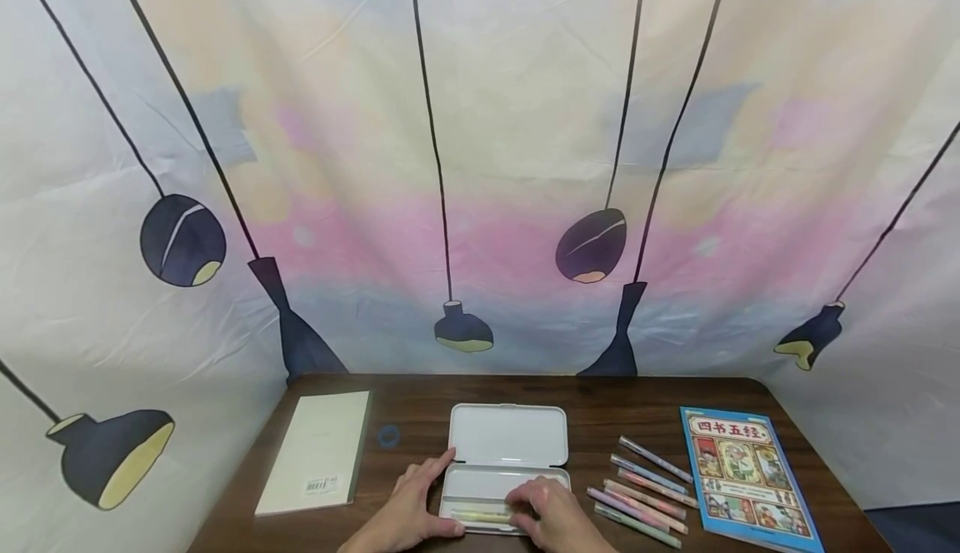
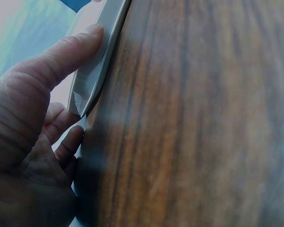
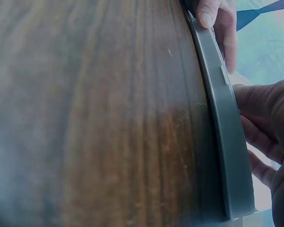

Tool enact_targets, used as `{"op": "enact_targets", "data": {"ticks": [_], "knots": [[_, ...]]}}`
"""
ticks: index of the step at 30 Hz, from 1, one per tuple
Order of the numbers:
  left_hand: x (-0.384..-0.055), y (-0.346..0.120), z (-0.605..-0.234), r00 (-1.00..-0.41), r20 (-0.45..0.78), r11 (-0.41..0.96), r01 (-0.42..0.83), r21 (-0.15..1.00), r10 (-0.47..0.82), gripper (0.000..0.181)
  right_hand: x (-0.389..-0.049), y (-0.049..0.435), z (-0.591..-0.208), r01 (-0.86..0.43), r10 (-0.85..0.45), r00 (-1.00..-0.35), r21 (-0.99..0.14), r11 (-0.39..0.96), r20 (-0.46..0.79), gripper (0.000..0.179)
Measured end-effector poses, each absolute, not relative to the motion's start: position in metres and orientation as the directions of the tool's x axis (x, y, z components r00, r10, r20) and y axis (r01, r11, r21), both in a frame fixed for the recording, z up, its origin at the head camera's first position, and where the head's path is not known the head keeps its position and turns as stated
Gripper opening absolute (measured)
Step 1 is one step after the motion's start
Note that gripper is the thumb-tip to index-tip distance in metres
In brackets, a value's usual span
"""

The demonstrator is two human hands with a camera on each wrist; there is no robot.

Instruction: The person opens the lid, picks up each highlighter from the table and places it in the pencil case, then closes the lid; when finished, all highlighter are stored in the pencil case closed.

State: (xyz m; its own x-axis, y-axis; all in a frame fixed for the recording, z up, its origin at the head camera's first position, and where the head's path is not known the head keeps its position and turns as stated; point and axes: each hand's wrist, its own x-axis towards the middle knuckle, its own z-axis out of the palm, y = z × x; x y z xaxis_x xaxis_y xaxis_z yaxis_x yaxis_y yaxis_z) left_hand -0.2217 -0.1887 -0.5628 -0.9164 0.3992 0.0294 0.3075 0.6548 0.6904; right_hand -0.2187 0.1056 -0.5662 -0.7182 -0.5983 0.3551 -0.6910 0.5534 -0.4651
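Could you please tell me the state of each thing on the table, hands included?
Pencil case: open, lid back
Yellowish pen inside: partly hidden
Left hand: holding the case
Right hand: in the case, grip unclear
Loose pens: lying, capping unclear
Cream notebook: closed, flat
Blue book: closed
Blue ring: lying flat

Fingers (image 1: 522,496) at white case (image 1: 508,434); pens (image 1: 645,505) beside

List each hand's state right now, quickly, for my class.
Left hand: holding the case at its left end.
Right hand: fingers curled over the case; whether gripping anything cannot be told.
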Motion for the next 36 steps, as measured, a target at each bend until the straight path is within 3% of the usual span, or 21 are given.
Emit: {"op": "enact_targets", "data": {"ticks": [3,10,13,27,33,36], "knots": [[-0.223,-0.189,-0.564,-0.915,0.032,0.65,0.309,0.694,0.402,0.108,-0.218,0.107,-0.568,-0.704,-0.597,-0.707,-0.455,0.546,0.378,0.016],[-0.223,-0.188,-0.562,-0.923,-0.005,0.653,0.269,0.708,0.385,0.109,-0.212,0.113,-0.571,-0.769,-0.521,-0.624,-0.337,0.544,0.582,0.023],[-0.223,-0.187,-0.561,-0.925,-0.011,0.658,0.263,0.706,0.381,0.109,-0.208,0.12,-0.569,-0.758,-0.47,-0.622,-0.331,0.561,0.627,0.027],[-0.221,-0.187,-0.564,-0.925,0.015,0.648,0.277,0.709,0.379,0.109,-0.184,0.176,-0.557,-0.499,-0.306,-0.852,-0.486,0.717,0.424,0.029],[-0.222,-0.188,-0.565,-0.925,0.021,0.652,0.284,0.703,0.38,0.109,-0.176,0.204,-0.573,-0.509,-0.236,-0.778,-0.366,0.779,0.582,0.041],[-0.223,-0.188,-0.565,-0.924,0.024,0.653,0.287,0.701,0.381,0.109,-0.167,0.223,-0.573,-0.386,-0.141,-0.856,-0.432,0.815,0.498,0.041]]}}
